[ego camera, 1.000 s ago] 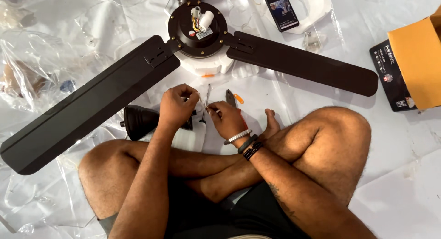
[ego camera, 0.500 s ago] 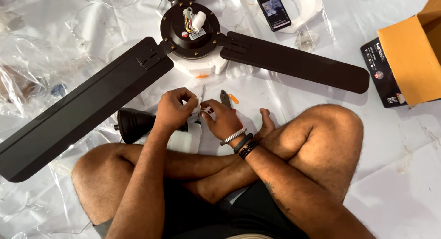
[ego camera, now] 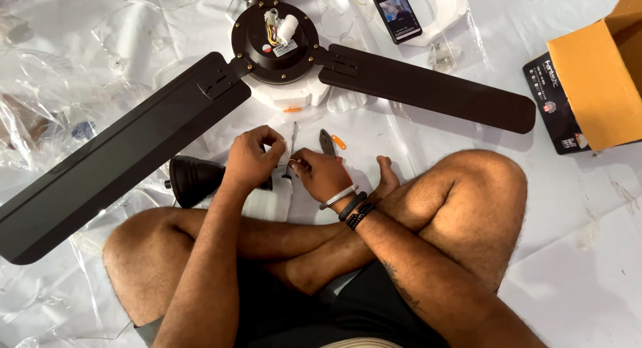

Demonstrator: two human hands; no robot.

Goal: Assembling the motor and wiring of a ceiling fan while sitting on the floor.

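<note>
I sit cross-legged on white plastic sheeting. My left hand point(ego camera: 251, 157) and my right hand point(ego camera: 321, 175) meet in front of my shins, both pinched on something small and pale that is too small to identify. A thin screwdriver point(ego camera: 292, 147) stands between the two hands. Just beyond them lie pliers with orange handles point(ego camera: 329, 142). A dark brown ceiling fan motor point(ego camera: 275, 35) with coloured wires rests on white foam, with a long blade point(ego camera: 114, 160) reaching left and another blade point(ego camera: 428, 88) reaching right. A black fan canopy cup point(ego camera: 192, 179) lies beside my left wrist.
A phone point(ego camera: 394, 12) lies on a white foam ring at the top. An open cardboard box point(ego camera: 598, 80) and a black printed box point(ego camera: 558, 107) sit at the right. Crumpled clear plastic bags point(ego camera: 40, 100) cover the left side. A small orange piece point(ego camera: 292, 110) lies near the foam.
My hands stay together over the same spot, still working on the small item. The view has shifted slightly, so the fan sits a little lower and more to the left in the picture.
</note>
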